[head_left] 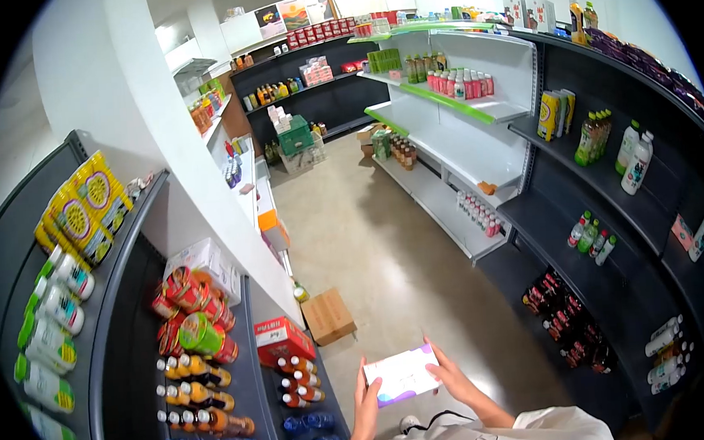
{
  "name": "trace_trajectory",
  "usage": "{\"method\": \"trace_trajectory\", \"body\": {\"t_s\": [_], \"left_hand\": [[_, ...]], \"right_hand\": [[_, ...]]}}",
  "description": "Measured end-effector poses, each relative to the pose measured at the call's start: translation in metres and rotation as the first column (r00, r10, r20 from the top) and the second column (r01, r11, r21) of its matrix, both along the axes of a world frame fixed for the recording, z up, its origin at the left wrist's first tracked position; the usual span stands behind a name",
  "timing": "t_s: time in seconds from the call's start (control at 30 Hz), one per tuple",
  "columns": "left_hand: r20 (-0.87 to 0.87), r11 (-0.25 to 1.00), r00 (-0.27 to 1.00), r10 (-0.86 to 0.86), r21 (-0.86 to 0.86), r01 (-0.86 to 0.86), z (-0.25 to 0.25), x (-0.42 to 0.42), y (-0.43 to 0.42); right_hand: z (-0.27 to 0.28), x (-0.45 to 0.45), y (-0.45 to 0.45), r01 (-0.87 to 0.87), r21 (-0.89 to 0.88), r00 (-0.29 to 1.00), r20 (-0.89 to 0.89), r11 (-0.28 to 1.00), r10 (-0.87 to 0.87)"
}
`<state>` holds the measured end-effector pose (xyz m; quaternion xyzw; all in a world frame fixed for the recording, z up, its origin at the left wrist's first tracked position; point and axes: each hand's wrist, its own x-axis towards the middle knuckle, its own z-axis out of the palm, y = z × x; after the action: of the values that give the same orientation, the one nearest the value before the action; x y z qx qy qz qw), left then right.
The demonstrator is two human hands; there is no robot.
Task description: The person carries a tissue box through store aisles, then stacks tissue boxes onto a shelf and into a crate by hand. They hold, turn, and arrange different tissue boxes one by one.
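Note:
A flat white box with purple patches [399,375] is held level in front of my body, above the floor. My left hand [366,392] grips its left edge, thumb on top. On the right edge, my right hand [452,378] closes with its thumb over the top face and fingers beneath. What the box contains cannot be seen. Nearest on the left is a dark shelf with dark-drink bottles [301,381] and blue-wrapped bottles [313,434], apart from my hands.
A cardboard box [328,317] and a red carton [282,340] stand ahead on the left. Left shelves hold instant noodle cups [201,334] and bottles. Dark shelving [602,229] with drinks runs along the right. White shelving [452,145] stands beyond. The floor [344,220] stretches between them.

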<state>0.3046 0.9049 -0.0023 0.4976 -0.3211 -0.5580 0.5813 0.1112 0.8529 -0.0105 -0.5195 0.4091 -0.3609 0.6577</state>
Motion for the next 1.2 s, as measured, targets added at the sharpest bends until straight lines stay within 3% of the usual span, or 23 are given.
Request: {"method": "trace_trajectory", "body": {"t_s": [0.07,0.17,0.4,0.47,0.63,0.8,0.97,1.1,1.2], "left_hand": [[-0.063,0.997,0.998,-0.004,0.073,0.009,-0.010,0.003,-0.020],[-0.020,0.985,0.999,0.032,0.173,-0.028,-0.027,0.003,-0.048],[-0.128,0.980,0.990,0.056,0.195,-0.030,-0.074,0.043,-0.177],[-0.132,0.986,0.990,0.055,0.161,-0.034,-0.060,0.058,-0.227],[0.016,0.997,0.997,0.076,0.024,-0.076,0.004,0.080,-0.357],[0.064,0.999,0.997,0.050,-0.018,-0.049,0.018,0.089,-0.465],[0.036,0.996,0.999,0.019,0.092,-0.022,-0.024,0.098,-0.511],[-0.059,0.978,0.998,0.004,0.211,0.008,-0.106,0.124,-0.549],[-0.056,0.974,0.998,0.019,0.228,-0.005,-0.109,0.146,-0.606]], "right_hand": [[-0.008,0.004,-0.015,0.026,0.037,1.000,0.010,0.999,-0.026],[-0.034,0.008,-0.040,0.018,0.140,0.999,-0.035,0.990,-0.013],[-0.061,0.046,-0.166,-0.003,0.315,0.995,-0.090,0.949,0.033],[-0.076,0.060,-0.224,-0.034,0.225,0.994,-0.092,0.974,0.056],[-0.013,0.092,-0.365,0.005,-0.011,1.000,-0.007,1.000,-0.005],[-0.005,0.099,-0.469,0.012,-0.023,1.000,0.014,1.000,-0.012],[-0.033,0.101,-0.516,-0.022,0.091,0.997,-0.072,0.996,0.029],[-0.071,0.117,-0.559,-0.005,0.282,0.993,-0.110,0.960,0.038],[-0.076,0.138,-0.614,-0.016,0.288,0.989,-0.133,0.958,0.056]]}}
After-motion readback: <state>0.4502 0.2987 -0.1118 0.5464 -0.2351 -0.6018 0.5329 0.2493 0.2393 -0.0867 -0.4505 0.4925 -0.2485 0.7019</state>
